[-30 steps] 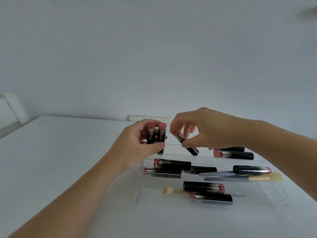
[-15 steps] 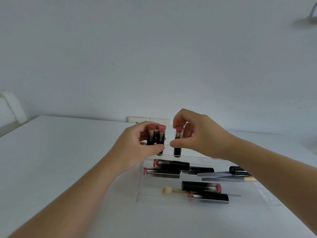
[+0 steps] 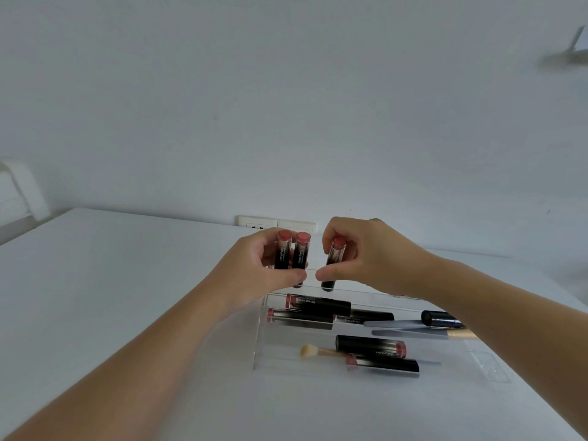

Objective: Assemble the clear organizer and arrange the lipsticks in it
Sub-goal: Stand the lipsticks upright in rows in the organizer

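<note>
Left hand (image 3: 254, 272) grips two upright lipsticks (image 3: 291, 254) side by side. Right hand (image 3: 366, 256) pinches third lipstick (image 3: 332, 264), upright, just beside pair, above rear edge of clear organizer (image 3: 259, 338) on white table (image 3: 95, 281). More lipsticks (image 3: 318, 306) lying inside.

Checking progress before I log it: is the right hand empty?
No, the right hand pinches one upright black lipstick tube with a pink cap beside the left hand.
</note>
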`<state>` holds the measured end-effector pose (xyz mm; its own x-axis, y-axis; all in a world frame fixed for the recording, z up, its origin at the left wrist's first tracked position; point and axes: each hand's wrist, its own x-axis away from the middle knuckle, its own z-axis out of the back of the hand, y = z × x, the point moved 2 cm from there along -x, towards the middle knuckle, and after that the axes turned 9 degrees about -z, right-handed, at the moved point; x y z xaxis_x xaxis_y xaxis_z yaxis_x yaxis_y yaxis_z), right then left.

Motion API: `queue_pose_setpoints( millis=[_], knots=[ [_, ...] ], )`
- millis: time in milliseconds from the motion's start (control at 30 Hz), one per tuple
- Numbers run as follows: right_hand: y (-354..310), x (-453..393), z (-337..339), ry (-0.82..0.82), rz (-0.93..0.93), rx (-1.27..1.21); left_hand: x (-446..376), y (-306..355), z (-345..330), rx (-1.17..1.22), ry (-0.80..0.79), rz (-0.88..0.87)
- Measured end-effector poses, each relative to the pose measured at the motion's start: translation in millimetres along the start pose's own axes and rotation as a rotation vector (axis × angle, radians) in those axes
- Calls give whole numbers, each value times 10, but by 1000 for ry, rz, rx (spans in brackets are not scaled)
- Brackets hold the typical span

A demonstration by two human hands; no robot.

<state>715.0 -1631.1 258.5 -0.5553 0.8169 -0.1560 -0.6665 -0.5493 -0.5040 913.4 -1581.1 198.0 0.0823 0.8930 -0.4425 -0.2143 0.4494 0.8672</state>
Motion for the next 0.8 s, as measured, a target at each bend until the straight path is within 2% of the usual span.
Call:
queue_pose_setpoints(
  millis=[267,533,800],
  knots=[
    [-36,-50,-85,8,-3,-31,4,4,-3,144,-19,47],
    [-59,-3,-66,-49,-15,-16,-3,-14,-10,211,-23,46],
    [-59,23,-19,-34,-4,-49,-1,-11,8,228,-34,16]
  ],
)
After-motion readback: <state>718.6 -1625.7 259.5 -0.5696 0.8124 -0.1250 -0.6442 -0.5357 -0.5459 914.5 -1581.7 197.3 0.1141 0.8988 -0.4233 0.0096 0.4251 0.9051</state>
